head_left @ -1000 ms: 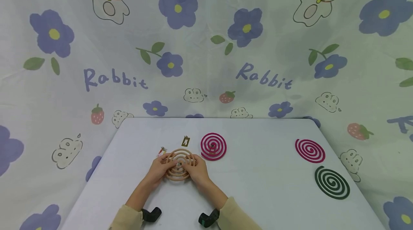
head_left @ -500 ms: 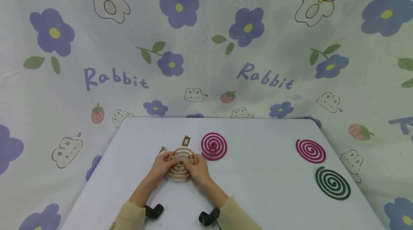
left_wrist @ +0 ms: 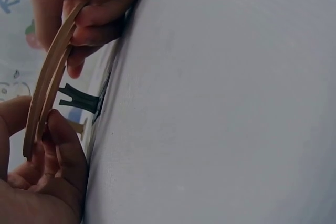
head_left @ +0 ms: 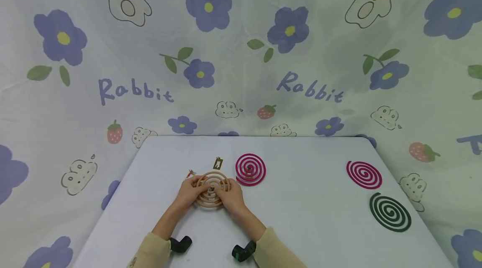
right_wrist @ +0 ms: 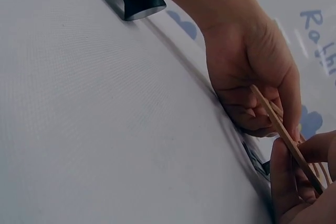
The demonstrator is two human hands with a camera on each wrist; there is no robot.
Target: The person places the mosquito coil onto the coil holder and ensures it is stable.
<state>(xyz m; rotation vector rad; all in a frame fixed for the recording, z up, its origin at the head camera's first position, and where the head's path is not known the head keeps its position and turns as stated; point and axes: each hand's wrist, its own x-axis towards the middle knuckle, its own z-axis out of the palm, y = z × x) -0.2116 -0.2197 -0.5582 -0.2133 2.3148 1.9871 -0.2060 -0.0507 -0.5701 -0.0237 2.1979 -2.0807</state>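
Observation:
Both hands hold a tan mosquito coil (head_left: 209, 206) by its sides, low over the white table. My left hand (head_left: 186, 193) pinches its left side, with the thumb across the rings toward the middle. On the opposite side my right hand (head_left: 233, 199) grips it, its thumb also near the centre. The left wrist view shows the coil (left_wrist: 50, 72) edge-on. Below it stands a small dark green forked stand (left_wrist: 80, 99). From the head view, a small dark piece shows at the coil's centre. Fingers under the coil are mostly hidden.
A small gold frame-like piece (head_left: 218, 163) lies behind the coil, and a small red and white piece (head_left: 191, 173) beside the left hand. One magenta coil (head_left: 265, 170) is near the right hand. Farther right lie another magenta coil (head_left: 364, 174) and a dark green coil (head_left: 390, 213).
Both hands have shifted the tan coil slightly right and away from the person, mostly in the first half second. Its middle now sits over the small dark piece. The grip stays the same.

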